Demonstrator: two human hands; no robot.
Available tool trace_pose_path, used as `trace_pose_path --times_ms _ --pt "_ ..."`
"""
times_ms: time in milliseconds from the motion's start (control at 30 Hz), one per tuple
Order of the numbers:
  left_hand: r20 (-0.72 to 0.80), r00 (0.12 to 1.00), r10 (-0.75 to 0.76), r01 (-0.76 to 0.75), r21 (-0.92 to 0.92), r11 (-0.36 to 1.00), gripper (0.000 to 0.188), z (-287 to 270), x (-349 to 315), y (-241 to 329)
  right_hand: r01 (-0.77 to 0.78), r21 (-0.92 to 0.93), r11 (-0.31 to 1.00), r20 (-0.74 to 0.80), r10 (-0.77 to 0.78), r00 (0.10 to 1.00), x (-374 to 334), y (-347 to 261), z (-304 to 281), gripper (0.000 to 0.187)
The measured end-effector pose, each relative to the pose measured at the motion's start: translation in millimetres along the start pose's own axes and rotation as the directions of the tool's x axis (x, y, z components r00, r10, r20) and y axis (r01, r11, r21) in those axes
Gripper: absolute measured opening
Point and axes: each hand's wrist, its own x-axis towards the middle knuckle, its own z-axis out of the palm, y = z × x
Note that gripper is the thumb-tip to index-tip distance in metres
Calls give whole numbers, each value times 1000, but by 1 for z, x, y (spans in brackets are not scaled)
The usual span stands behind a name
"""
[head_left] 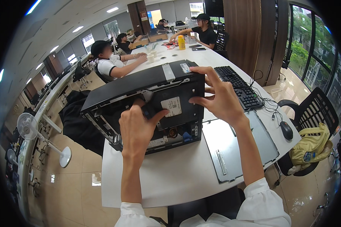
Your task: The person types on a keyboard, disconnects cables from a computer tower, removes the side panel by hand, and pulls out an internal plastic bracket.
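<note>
A black desktop computer case (pixel 125 89) stands on the white table, its uncovered side facing me. Inside it is a black panel, perhaps a drive cage, with a white label (pixel 171 107). My left hand (pixel 137 123) reaches into the case and is closed at the panel's left edge, thumb on its face beside the label; its fingertips are partly hidden. My right hand (pixel 220 96) grips the case's right end, index finger on the top corner and thumb at the side edge. Wires and connectors (pixel 173 132) show below the panel.
A detached metal side cover (pixel 238 151) lies right of the case. Beyond it are black keyboards (pixel 238 87), cables and a mouse (pixel 286 130). Other people sit along the table's far part, near a yellow bottle (pixel 182 42). A chair holds a yellow bag (pixel 310 145); a white fan (pixel 45 138) stands left.
</note>
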Motion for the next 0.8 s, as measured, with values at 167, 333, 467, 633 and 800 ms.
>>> trace_pose_path --times_ms 167,333,467,633,800 --pt "-6 1000 31 -31 27 999 55 -1 0 -2 -15 7 1000 -12 15 1000 0 -1 3 76" --pt "-6 1000 -21 21 30 999 59 -6 0 0 -114 -43 993 -15 113 993 0 -3 4 75" --pt "82 991 -109 101 101 990 58 -15 -1 5 -31 -47 998 -70 27 997 0 -2 9 76" --pt "102 987 -123 106 157 982 60 -23 -2 7 14 -151 988 -129 -34 991 -2 0 14 79" --pt "173 983 -56 49 42 998 52 -31 -1 -2 20 -129 991 -102 -33 994 -2 -2 12 81"
